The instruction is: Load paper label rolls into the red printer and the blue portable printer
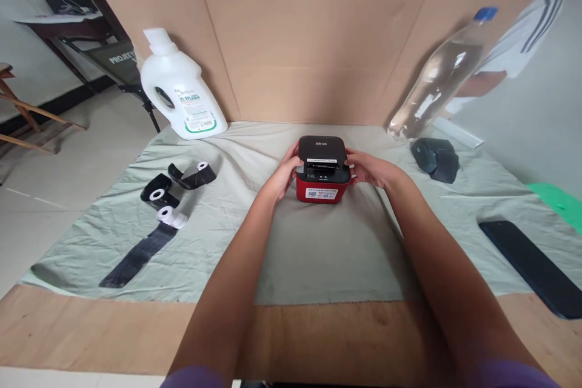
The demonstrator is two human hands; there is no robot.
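A small red and black printer-like box (322, 179) stands upright on the green-grey cloth, its black lid on top and a white label on its front. My left hand (287, 173) grips its left side, with the thumb at the lid's edge. On the other side, my right hand (367, 168) holds the box with its fingers against the right wall. To the left lie several rolls with black and white strips: one white roll (171, 217) with a long dark strip, one dark roll (159, 191), and another near the back (200, 176).
A white jug (182, 91) and a large clear bottle (443, 76) stand at the back before a cardboard wall (313, 42). On the right are a dark object (435, 159), a black phone-like slab (531, 264) and a person's arm (482, 83).
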